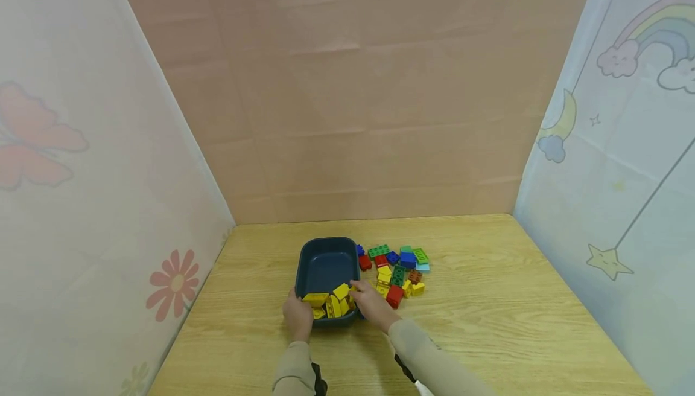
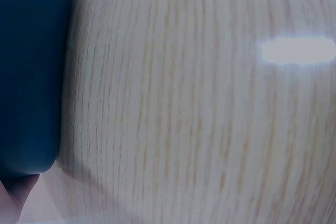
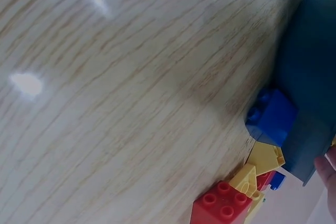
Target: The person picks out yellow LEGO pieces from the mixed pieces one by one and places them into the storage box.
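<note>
Two hands work at a dark blue tray [image 1: 326, 257] on a wooden table [image 1: 488, 323] walled on three sides, with bare tabletop around. Left hand [image 1: 298, 317] grips the tray's near-left rim. Right hand [image 1: 371, 303] pinches a yellow brick [image 1: 353, 289] over the tray's near-right rim, beside loose bricks [image 1: 399, 269].

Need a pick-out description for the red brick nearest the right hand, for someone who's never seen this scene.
On the wooden table, find the dark blue tray and the loose pile of bricks to its right. The red brick lies at the pile's near edge, just beyond the right hand. It is the nearest of the red ones, with yellow bricks beside it.
</note>
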Demonstrator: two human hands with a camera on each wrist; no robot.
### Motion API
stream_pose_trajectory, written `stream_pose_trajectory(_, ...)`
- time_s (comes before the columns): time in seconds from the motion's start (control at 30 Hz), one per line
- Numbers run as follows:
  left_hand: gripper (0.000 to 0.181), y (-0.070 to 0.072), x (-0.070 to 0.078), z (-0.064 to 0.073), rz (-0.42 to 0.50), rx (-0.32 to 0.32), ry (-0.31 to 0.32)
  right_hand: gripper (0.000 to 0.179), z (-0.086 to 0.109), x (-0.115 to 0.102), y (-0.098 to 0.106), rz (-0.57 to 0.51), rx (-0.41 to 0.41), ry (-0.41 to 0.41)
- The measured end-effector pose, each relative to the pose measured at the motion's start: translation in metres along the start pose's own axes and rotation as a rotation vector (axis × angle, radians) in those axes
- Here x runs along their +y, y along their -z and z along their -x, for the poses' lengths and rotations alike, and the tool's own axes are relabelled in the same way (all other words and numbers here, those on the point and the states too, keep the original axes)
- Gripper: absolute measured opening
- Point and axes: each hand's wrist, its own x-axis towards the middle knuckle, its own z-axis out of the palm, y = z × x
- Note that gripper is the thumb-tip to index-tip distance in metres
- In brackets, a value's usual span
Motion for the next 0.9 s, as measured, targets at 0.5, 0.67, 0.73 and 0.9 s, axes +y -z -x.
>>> stream_pose_trajectory(0.5, 0.037, 0.0, 0.001, 0.0, -0.016, -0.001, -0.005, 0.023, -0.002, -0.002, -0.001, 0.073, -0.046, 0.046)
stream_pose_trajectory(0.67, 0.038, 0.0, 0.001, 0.001, -0.019, 0.001, -0.005, 0.024, 0.0, 0.007, -0.009, 0.022, -0.002, 0.112)
stream_pose_trajectory(0.73, 0.038, 0.0, 0.001, 0.001, -0.018, 0.003, -0.004, 0.023, -0.001, 0.007, -0.009, 0.016, -0.008, 0.104)
stream_pose_trajectory(0.9, 0.038, 0.0, 0.001, 0.001, -0.016, 0.009, -0.004, 0.021, -0.003, -0.003, -0.002, 0.067, -0.05, 0.041)
